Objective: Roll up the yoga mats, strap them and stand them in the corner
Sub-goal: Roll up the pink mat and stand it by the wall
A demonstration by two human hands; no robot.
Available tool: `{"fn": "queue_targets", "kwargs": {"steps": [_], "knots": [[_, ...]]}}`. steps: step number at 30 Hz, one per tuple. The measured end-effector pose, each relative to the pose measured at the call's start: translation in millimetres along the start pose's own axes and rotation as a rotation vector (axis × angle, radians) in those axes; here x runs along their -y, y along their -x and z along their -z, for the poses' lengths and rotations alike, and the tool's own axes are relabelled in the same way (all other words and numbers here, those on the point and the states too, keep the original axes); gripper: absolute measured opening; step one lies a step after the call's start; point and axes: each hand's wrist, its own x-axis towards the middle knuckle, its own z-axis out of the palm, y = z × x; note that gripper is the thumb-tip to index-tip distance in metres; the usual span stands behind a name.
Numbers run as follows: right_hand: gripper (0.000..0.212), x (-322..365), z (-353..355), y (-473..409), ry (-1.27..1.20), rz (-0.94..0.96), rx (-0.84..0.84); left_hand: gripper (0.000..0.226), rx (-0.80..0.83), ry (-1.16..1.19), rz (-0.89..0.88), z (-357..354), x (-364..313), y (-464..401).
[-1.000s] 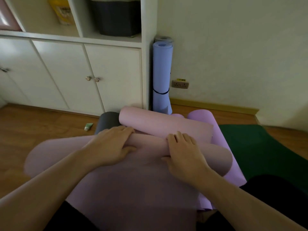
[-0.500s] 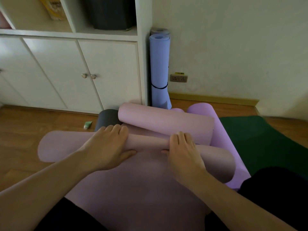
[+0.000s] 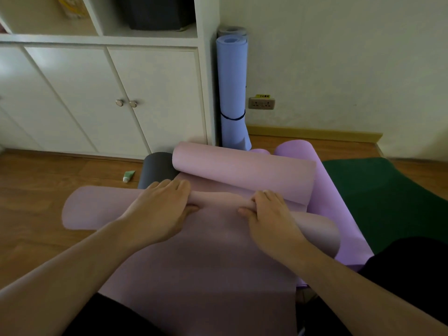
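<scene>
Pink mat [image 3: 206, 258] lies on the floor, partly rolled. Left hand [image 3: 160, 209] presses flat on the roll; right hand [image 3: 269, 214] curls around it. Risk: uneven pressure telescopes the roll; second pink roll [image 3: 242, 175] just beyond may obstruct it.

1. The pink mat [image 3: 101, 207] you see looks like matt, smooth foam.
2. Your floor [image 3: 36, 190] is wood with a soft sheen.
3. The cupboard doors [image 3: 155, 98] look smooth, painted white, with shiny metal knobs [image 3: 119, 102].
4. The green mat [image 3: 388, 190] looks matt.
</scene>
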Motion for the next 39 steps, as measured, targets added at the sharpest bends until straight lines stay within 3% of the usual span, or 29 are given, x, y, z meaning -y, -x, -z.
{"fn": "queue_targets", "kwargs": {"steps": [3,7,13,15,21,27,31,34,39], "knots": [[0.025,0,0,-2,-0.001,0.035,-0.046,0.034,0.008,-0.01,-0.005,-2,-1,-1],[0.025,0,7,-3,0.027,0.104,0.028,0.037,0.021,0.003,-0.02,2,2,3],[0.021,-13,8,-1,0.054,0.222,0.032,0.05,0.182,-0.048,0.013,11,-5,11],[0.024,-12,7,2,0.057,0.208,0.048,0.055,0.222,-0.071,0.0,12,-7,11],[0.028,0,3,12,0.161,0.172,0.156,0.041,0.28,-0.087,-0.07,15,-1,9],[0.05,5,2,21,0.25,0.125,0.257,0.038,0.26,-0.142,-0.083,10,-16,11],[0.052,6,2,21,0.318,0.122,0.297,0.048,0.303,-0.192,-0.093,10,-18,15],[0.05,9,1,24,0.344,0.151,0.356,0.056,0.431,-0.204,-0.084,8,-15,13],[0.049,8,1,25,0.157,0.144,0.5,0.044,0.655,0.029,-0.029,14,-10,11]]}}
